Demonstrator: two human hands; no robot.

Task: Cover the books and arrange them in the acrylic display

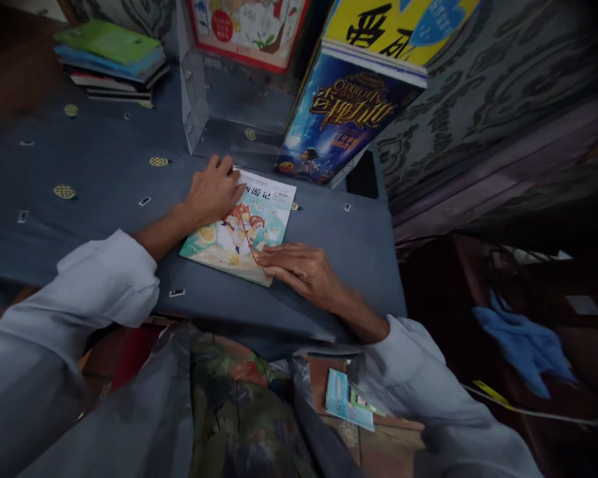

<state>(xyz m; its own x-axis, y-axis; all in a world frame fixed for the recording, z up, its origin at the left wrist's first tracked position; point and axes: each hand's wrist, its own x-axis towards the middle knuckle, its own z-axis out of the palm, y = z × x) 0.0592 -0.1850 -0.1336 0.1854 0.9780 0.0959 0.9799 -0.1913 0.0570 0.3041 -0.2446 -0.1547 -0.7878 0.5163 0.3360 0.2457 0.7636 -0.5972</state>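
A thin children's book (pixel 259 219) with a colourful cartoon cover lies flat on the blue-grey cloth-covered table (pixel 104 179). My left hand (pixel 212 191) rests palm down on the book's upper left corner, fingers curled over its top edge. My right hand (pixel 301 267) lies flat on the book's lower right corner, fingers stretched along the near edge. Neither hand lifts the book off the table.
A clear acrylic stand (pixel 199 99) holds upright books, among them a dark blue one (pixel 341 113) leaning just behind the flat book. A stack of books (pixel 112 60) lies at the far left. A small booklet (pixel 349 398) and a blue cloth (pixel 525 345) lie lower down.
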